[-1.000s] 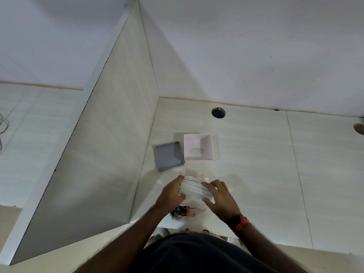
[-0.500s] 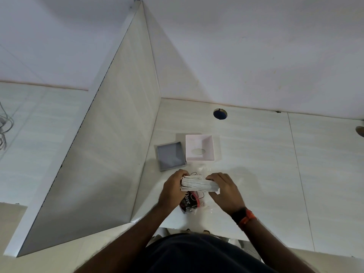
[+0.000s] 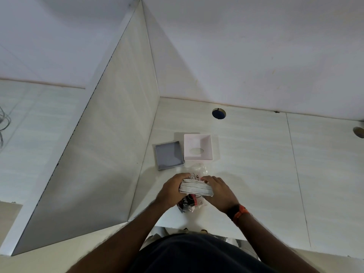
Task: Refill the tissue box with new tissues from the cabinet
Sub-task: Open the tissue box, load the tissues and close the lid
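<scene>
Above desk point(image 3: 256, 174), hands point(image 3: 197, 191) clasping tissue stack point(image 3: 195, 188)

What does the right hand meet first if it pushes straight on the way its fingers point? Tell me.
The right hand points forward and left, its fingers already on the tissue stack. Beyond that comes the crumpled clear plastic wrapper, then probably the pink tissue box, though height above the desk is unclear.
</scene>
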`<state>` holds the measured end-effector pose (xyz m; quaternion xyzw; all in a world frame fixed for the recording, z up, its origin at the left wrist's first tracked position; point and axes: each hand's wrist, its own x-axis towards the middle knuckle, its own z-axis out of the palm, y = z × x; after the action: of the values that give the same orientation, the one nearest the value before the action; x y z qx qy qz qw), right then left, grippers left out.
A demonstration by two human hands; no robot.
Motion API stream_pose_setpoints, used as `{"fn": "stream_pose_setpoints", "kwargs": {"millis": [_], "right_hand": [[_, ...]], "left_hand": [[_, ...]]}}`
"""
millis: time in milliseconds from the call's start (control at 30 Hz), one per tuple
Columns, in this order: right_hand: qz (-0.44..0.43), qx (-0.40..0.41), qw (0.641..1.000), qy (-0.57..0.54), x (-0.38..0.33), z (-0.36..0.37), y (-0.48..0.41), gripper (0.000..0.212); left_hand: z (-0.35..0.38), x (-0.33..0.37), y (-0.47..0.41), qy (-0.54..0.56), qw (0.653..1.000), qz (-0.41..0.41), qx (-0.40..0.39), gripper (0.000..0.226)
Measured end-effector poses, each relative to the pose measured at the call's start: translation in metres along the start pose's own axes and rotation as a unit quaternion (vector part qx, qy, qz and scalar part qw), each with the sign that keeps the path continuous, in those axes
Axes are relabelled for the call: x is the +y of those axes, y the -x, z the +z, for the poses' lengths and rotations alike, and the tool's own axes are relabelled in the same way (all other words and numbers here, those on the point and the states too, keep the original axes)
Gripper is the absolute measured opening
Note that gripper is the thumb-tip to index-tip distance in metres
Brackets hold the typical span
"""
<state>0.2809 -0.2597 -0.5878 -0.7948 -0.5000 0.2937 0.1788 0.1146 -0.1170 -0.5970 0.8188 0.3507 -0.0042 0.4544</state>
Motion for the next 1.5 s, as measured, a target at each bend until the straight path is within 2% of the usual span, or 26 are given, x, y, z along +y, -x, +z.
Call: {"fn": "stream_pose_setpoints", "kwargs": {"millis": [100, 200, 300, 367, 467, 567, 667, 767, 867, 967, 1167, 1267, 1500], "right_hand": [[0.018, -0.022, 1.0, -0.011, 0.001, -0.005, -0.005, 0.055], [0.075, 0.0, 0.988, -0.136, 0.003, -0.012, -0.011, 0.05], [0.137, 0.021, 0.924, -0.355, 0.003, -0.023, -0.015, 0.041], [0.168, 0.009, 0.875, -0.454, -0.002, -0.03, -0.016, 0.035], [0.184, -0.01, 0.827, -0.532, -0.01, -0.037, -0.018, 0.032], [0.193, 0.011, 0.81, -0.553, -0.014, -0.044, -0.023, 0.03], [0.219, 0.057, 0.806, -0.546, -0.012, -0.053, -0.034, 0.033], [0.247, 0.091, 0.804, -0.533, -0.007, -0.061, -0.052, 0.039], [0.246, 0.1, 0.81, -0.522, -0.007, -0.071, -0.074, 0.023], [0.24, 0.117, 0.825, -0.498, -0.003, -0.079, -0.102, 0.016], [0.271, 0.153, 0.868, -0.387, 0.011, -0.075, -0.14, 0.01], [0.284, 0.177, 0.878, -0.342, 0.007, -0.07, -0.145, 0.024], [0.293, 0.192, 0.876, -0.331, 0.009, -0.064, -0.141, 0.025]], "left_hand": [[-0.006, 0.008, -0.006, -0.008, 0.999, -0.007, -0.033, 0.056], [-0.011, 0.012, -0.014, 0.013, 0.998, -0.057, -0.035, 0.045], [-0.019, 0.015, -0.02, 0.132, 0.983, -0.122, -0.027, 0.042], [-0.026, 0.022, -0.022, 0.215, 0.967, -0.131, -0.034, 0.029], [-0.034, 0.033, -0.025, 0.281, 0.948, -0.14, -0.046, 0.031], [-0.037, 0.033, -0.029, 0.336, 0.928, -0.151, -0.048, 0.047], [-0.043, 0.035, -0.035, 0.39, 0.903, -0.172, -0.047, 0.045], [-0.045, 0.04, -0.049, 0.421, 0.884, -0.202, 0.007, 0.036], [-0.045, 0.045, -0.072, 0.402, 0.882, -0.234, 0.074, 0.039], [-0.048, 0.051, -0.095, 0.404, 0.879, -0.236, 0.093, 0.035], [-0.056, 0.054, -0.123, 0.33, 0.907, -0.241, 0.108, 0.024], [-0.052, 0.049, -0.127, 0.276, 0.924, -0.235, 0.12, 0.022], [-0.047, 0.048, -0.13, 0.194, 0.949, -0.215, 0.126, 0.025]]}}
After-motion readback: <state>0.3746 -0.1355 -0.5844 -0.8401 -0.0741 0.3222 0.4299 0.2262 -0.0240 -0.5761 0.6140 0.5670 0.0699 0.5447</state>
